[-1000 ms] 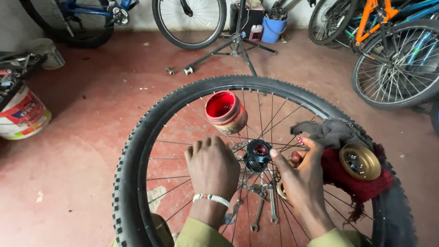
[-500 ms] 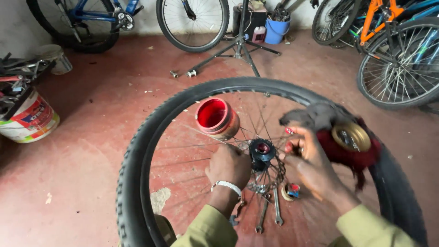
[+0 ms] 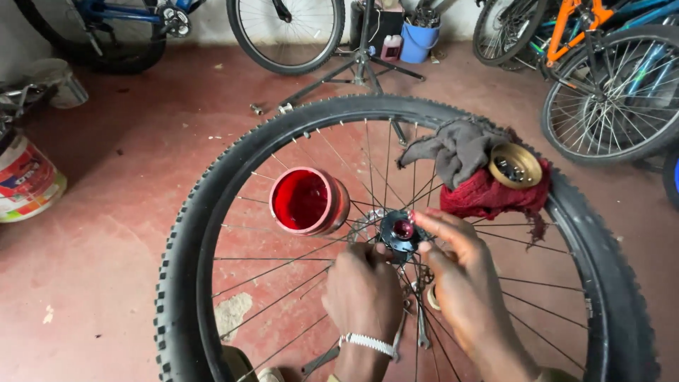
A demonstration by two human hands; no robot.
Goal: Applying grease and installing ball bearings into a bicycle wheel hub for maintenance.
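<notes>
Bike wheel (image 3: 212,212) lies flat, hub (image 3: 402,232) at centre. Left hand (image 3: 364,290) at hub's 7 o'clock, knuckles up, fingers curled onto the hub edge. Right hand (image 3: 460,272) at 4 o'clock, fingertips pinching the hub top. Red grease tub (image 3: 305,201) at 9 o'clock.

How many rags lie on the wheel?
2: a grey rag draped over the spokes at upper right, and a red rag bunched beside it under a brass-coloured dish. More may be hidden.
</notes>
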